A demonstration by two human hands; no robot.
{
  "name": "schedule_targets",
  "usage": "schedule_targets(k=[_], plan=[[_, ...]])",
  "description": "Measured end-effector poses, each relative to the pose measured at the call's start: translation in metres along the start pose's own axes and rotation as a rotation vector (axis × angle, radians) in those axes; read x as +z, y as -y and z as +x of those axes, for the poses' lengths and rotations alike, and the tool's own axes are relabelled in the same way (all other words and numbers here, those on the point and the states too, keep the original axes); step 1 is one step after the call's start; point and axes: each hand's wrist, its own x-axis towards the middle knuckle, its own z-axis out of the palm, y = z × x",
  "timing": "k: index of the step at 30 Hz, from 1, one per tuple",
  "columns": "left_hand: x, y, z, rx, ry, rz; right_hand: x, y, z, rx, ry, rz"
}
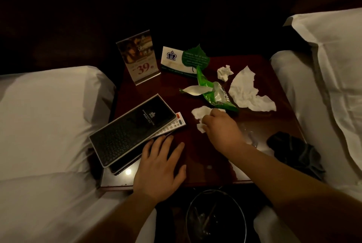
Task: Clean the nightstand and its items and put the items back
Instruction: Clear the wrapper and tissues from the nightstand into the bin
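Note:
The dark wooden nightstand [203, 156] stands between two beds. My right hand [221, 129] grips a crumpled white tissue [199, 112] near the middle of the top. Flat on the near left part of the top rests my left hand [160, 166], fingers spread, touching the edge of a black folder [131, 131]. A white remote control [174, 125] pokes out from under the folder. A green wrapper [213, 94], a small tissue ball [224, 72] and a flat torn tissue [246, 92] lie further back.
An acrylic sign stand [138, 56] and a white card with a green leaf tag [182, 58] stand at the back. A dark cloth [293, 152] lies on the right edge. A black waste bin [215, 219] sits below the front. White beds flank both sides.

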Motion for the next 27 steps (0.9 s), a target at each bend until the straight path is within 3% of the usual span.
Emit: schedule_targets(k=[3, 7, 11, 19, 27], plan=[[-0.001, -0.001, 0.001, 0.005, -0.009, 0.000, -0.002, -0.001, -0.005, -0.002, -0.129, 0.044], [0.000, -0.002, 0.000, 0.006, -0.018, 0.020, -0.031, 0.011, -0.033, 0.076, -0.366, 0.352], [-0.001, -0.002, 0.000, 0.005, -0.036, 0.036, -0.059, 0.029, -0.090, 0.066, -0.414, 0.541], [-0.002, -0.003, 0.000, 0.000, -0.024, 0.064, -0.001, 0.030, -0.214, 0.075, -0.194, 0.689], [-0.003, -0.004, -0.001, -0.018, -0.011, 0.094, 0.125, -0.001, -0.253, 0.317, 0.304, 0.557]])
